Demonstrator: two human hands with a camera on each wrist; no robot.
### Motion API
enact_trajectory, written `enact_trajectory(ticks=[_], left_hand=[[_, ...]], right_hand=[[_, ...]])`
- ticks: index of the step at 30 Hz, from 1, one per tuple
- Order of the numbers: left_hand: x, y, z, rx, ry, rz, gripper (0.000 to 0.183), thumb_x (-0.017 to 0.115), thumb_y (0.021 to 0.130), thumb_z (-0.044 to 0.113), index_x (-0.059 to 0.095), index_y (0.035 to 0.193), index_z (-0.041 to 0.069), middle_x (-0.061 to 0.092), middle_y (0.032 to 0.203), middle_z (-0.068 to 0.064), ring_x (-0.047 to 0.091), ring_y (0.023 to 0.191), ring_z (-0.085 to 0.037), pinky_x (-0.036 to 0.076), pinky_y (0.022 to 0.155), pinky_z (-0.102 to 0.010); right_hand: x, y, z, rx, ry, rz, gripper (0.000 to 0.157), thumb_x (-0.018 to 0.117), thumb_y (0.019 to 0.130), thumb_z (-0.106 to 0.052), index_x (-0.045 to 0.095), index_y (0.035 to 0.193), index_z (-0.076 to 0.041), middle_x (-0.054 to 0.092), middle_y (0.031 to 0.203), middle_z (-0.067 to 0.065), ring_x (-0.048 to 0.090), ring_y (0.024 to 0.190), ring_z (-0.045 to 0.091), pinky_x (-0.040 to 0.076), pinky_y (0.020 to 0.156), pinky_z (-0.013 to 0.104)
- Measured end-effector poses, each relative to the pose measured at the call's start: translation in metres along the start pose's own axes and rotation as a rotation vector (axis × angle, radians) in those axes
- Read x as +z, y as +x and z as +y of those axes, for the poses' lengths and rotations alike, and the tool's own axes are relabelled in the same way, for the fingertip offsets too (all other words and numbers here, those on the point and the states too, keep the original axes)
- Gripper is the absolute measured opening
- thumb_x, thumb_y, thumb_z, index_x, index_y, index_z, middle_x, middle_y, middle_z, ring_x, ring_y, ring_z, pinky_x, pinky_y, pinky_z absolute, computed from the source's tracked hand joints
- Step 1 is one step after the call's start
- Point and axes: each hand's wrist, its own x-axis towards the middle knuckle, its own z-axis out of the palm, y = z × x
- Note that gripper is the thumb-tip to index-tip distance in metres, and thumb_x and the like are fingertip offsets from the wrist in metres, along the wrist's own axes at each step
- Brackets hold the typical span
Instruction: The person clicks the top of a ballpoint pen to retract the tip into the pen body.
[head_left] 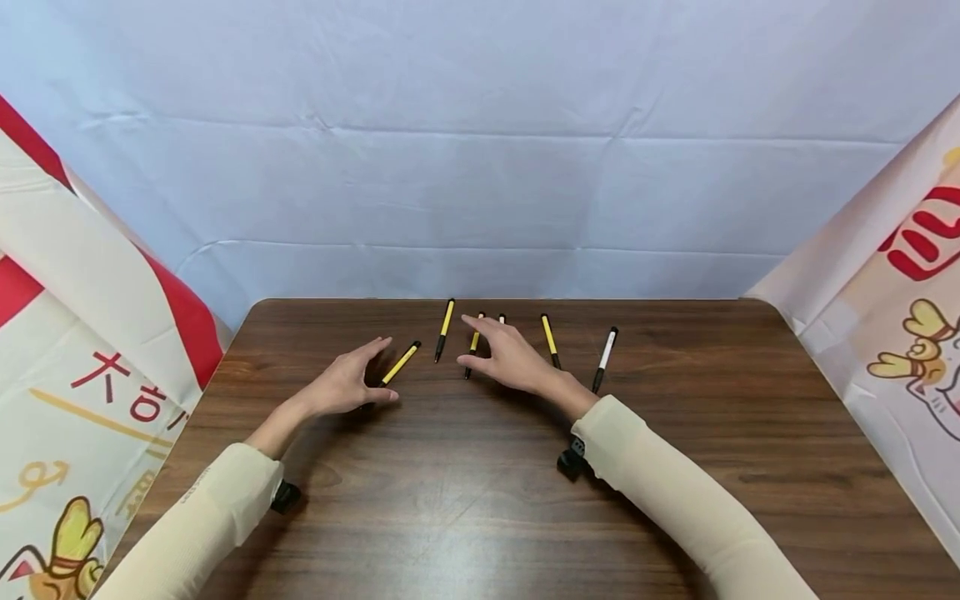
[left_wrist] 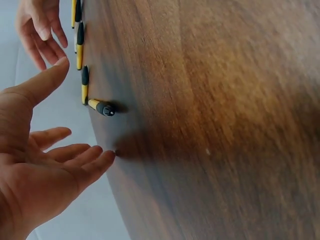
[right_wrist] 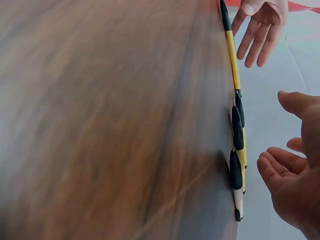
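My left hand point(head_left: 341, 385) hovers over the left part of the table, thumb and fingers spread, holding nothing. Beside it a yellow pen with black ends point(head_left: 402, 362) lies slanted, its lower end partly hidden by the thumb. Fingers loosely extended, my right hand point(head_left: 510, 357) is above the middle of the row, also holding nothing. Under its fingers lies another yellow pen point(head_left: 475, 341), partly covered. A further pen point(head_left: 502, 318) shows just its tip behind that hand. Between the two hands is a third yellow pen point(head_left: 446, 329). The right wrist view shows the right palm point(right_wrist: 295, 185) turned sideways beside the pens.
Right of my right hand lie a yellow pen point(head_left: 551, 340) and a white pen with black ends point(head_left: 606, 358). The brown wooden table point(head_left: 450, 517) ends at a pale cloth backdrop point(head_left: 465, 183). Printed cloths point(head_left: 112, 333) hang at both sides.
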Motion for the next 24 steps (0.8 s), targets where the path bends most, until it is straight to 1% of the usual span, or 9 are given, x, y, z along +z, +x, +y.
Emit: enact_trajectory(ticks=[3, 5, 9, 13, 17, 20, 24], left_hand=[[0.000, 0.001, 0.000, 0.001, -0.013, 0.023, 0.093, 0.087, 0.091, 0.024, 0.034, 0.161, -0.006, 0.038, 0.163, -0.031, 0.041, 0.149, -0.048, 0.039, 0.117, -0.065], [0.000, 0.001, 0.000, 0.003, -0.021, 0.034, 0.090, 0.087, 0.092, 0.023, 0.037, 0.160, -0.007, 0.045, 0.160, -0.030, 0.046, 0.145, -0.047, 0.042, 0.115, -0.064], [0.001, 0.002, 0.001, -0.008, -0.056, 0.038, 0.084, 0.085, 0.093, 0.021, 0.040, 0.158, -0.008, 0.051, 0.155, -0.028, 0.054, 0.139, -0.045, 0.048, 0.110, -0.061], [0.002, 0.004, 0.003, -0.026, -0.103, 0.035, 0.082, 0.086, 0.092, 0.016, 0.041, 0.157, -0.009, 0.051, 0.155, -0.029, 0.058, 0.136, -0.044, 0.051, 0.108, -0.058], [0.004, 0.007, 0.004, -0.041, -0.121, 0.033, 0.081, 0.086, 0.092, 0.014, 0.042, 0.155, -0.011, 0.050, 0.155, -0.030, 0.059, 0.134, -0.044, 0.053, 0.107, -0.055], [0.004, 0.009, 0.003, -0.054, -0.120, 0.039, 0.080, 0.086, 0.091, 0.014, 0.044, 0.154, -0.012, 0.051, 0.154, -0.030, 0.061, 0.132, -0.044, 0.054, 0.106, -0.053], [0.003, 0.010, 0.003, -0.083, -0.118, 0.066, 0.073, 0.087, 0.091, 0.014, 0.051, 0.149, -0.012, 0.057, 0.148, -0.029, 0.064, 0.128, -0.043, 0.056, 0.104, -0.053]], right_hand=[[0.002, 0.005, -0.002, 0.014, 0.063, 0.017, 0.076, 0.076, 0.100, -0.036, 0.043, 0.161, -0.006, 0.061, 0.147, 0.022, 0.060, 0.134, 0.037, 0.050, 0.110, 0.053], [0.003, 0.008, -0.005, 0.029, 0.132, 0.023, 0.075, 0.078, 0.100, -0.033, 0.044, 0.160, -0.003, 0.062, 0.145, 0.022, 0.063, 0.131, 0.034, 0.053, 0.108, 0.049], [0.007, 0.014, -0.010, 0.070, 0.277, 0.011, 0.073, 0.079, 0.099, -0.027, 0.045, 0.158, 0.001, 0.060, 0.148, 0.022, 0.062, 0.133, 0.033, 0.053, 0.110, 0.043], [0.013, 0.021, -0.015, 0.095, 0.370, 0.009, 0.074, 0.081, 0.097, -0.024, 0.046, 0.157, 0.001, 0.061, 0.148, 0.022, 0.062, 0.133, 0.032, 0.052, 0.111, 0.040], [0.019, 0.028, -0.018, 0.102, 0.411, 0.014, 0.075, 0.083, 0.095, -0.023, 0.047, 0.157, 0.002, 0.059, 0.149, 0.023, 0.063, 0.133, 0.032, 0.052, 0.111, 0.038], [0.022, 0.033, -0.021, 0.104, 0.410, 0.022, 0.075, 0.084, 0.094, -0.020, 0.047, 0.155, 0.004, 0.058, 0.150, 0.024, 0.063, 0.132, 0.033, 0.053, 0.110, 0.037], [0.026, 0.038, -0.024, 0.108, 0.406, 0.029, 0.075, 0.085, 0.094, -0.017, 0.048, 0.155, 0.005, 0.059, 0.150, 0.024, 0.064, 0.132, 0.033, 0.055, 0.108, 0.036]])
